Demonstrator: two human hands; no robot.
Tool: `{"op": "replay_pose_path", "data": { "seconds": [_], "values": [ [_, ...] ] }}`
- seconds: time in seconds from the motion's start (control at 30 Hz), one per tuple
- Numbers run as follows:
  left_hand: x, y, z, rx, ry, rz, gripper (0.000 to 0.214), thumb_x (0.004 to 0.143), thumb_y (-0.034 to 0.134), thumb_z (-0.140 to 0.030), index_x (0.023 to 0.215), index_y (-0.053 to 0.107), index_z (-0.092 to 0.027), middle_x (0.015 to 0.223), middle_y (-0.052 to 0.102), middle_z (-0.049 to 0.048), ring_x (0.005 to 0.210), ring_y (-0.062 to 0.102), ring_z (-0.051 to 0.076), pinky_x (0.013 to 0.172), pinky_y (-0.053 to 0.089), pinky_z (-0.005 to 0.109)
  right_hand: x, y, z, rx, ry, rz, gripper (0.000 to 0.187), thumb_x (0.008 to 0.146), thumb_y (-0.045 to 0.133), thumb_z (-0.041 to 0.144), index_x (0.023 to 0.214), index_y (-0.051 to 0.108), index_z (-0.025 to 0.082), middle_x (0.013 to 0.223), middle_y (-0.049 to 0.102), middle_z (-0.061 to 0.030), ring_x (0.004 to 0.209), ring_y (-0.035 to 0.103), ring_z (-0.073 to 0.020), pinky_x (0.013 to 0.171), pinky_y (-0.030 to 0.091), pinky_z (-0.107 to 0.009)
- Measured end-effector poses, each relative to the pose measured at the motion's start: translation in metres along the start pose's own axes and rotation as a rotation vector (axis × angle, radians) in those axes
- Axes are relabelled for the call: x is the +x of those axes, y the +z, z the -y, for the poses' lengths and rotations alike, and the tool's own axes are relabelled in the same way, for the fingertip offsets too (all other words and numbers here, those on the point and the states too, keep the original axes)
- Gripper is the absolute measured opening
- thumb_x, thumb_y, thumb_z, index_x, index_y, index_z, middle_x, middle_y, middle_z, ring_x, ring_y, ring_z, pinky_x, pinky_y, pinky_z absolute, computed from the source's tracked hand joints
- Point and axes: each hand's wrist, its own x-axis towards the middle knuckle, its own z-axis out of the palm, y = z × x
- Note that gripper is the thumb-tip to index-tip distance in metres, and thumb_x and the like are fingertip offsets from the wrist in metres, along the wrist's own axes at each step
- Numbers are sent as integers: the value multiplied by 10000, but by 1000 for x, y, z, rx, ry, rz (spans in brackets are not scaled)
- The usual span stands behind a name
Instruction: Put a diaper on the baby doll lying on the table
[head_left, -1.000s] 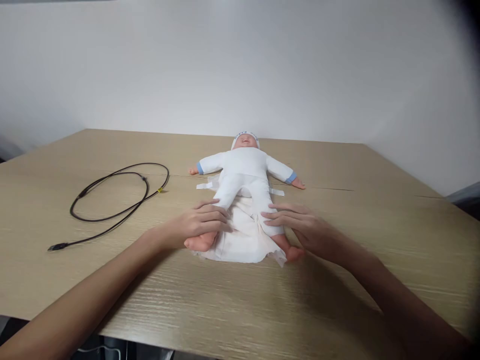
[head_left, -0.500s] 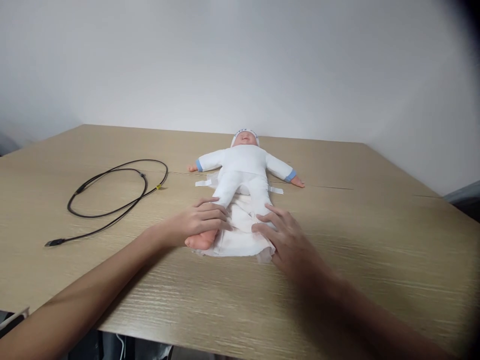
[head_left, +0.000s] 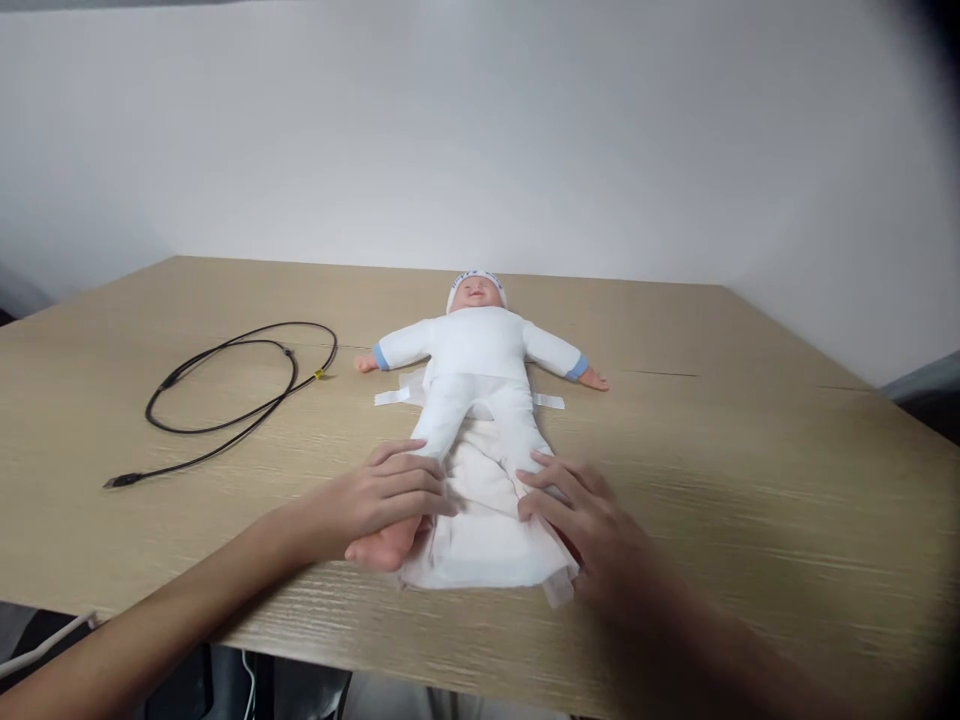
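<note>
A baby doll (head_left: 478, 345) in a white suit with blue cuffs lies on its back, head at the far side and legs toward me. An unfolded white diaper (head_left: 487, 545) is spread under its hips and between its legs, tape tabs out at both sides. My left hand (head_left: 390, 495) wraps over the doll's lower leg on the left, above its bare foot (head_left: 381, 548). Around the other lower leg curl the fingers of my right hand (head_left: 589, 520), which hides that foot. The diaper's front right corner touches my right hand.
A looped black cable (head_left: 225, 425) with a plug lies left of the doll on the wooden table (head_left: 750, 480). Behind the table rises a pale wall (head_left: 480, 140). The table's front edge runs just below my forearms.
The doll and the diaper have slid toward me, closer to the table's front edge. Both my hands have come nearer with the legs. The view has shifted slightly.
</note>
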Motion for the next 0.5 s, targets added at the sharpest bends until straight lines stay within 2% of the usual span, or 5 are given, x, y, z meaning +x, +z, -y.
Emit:
{"op": "replay_pose_path", "data": {
  "seconds": [0.2, 0.37, 0.5],
  "values": [
    [-5, -4, -9, 65, 37, 48, 583, 1072, 533, -134, 1638, 477, -259, 1465, 747, 83, 1498, 604, 247, 1425, 245, 484, -5, -5, 9, 137, 27, -79, 246, 1023, 556, 126, 1196, 612, 292, 1237, 768, -92, 1359, 650, -333, 1145, 578, -564],
    [-7, -2, -4, 71, 29, 59, 711, 1062, 662, -411, 1683, 385, -204, 1492, 724, 120, 1506, 592, 282, 1426, 224, 496, -5, 0, 5, 231, 70, -179, 257, 1056, 538, 153, 1250, 586, 316, 1236, 762, -68, 1404, 643, -298, 1114, 625, -510],
    [-12, 5, 1, 96, 43, 5, 891, 994, 759, -554, 1697, 340, -200, 1517, 698, 153, 1505, 590, 298, 1419, 240, 491, -7, 4, 5, 279, 112, -199, 240, 1067, 519, 159, 1235, 605, 307, 1228, 729, -75, 1383, 658, -295, 1111, 636, -495]
  ]
}}
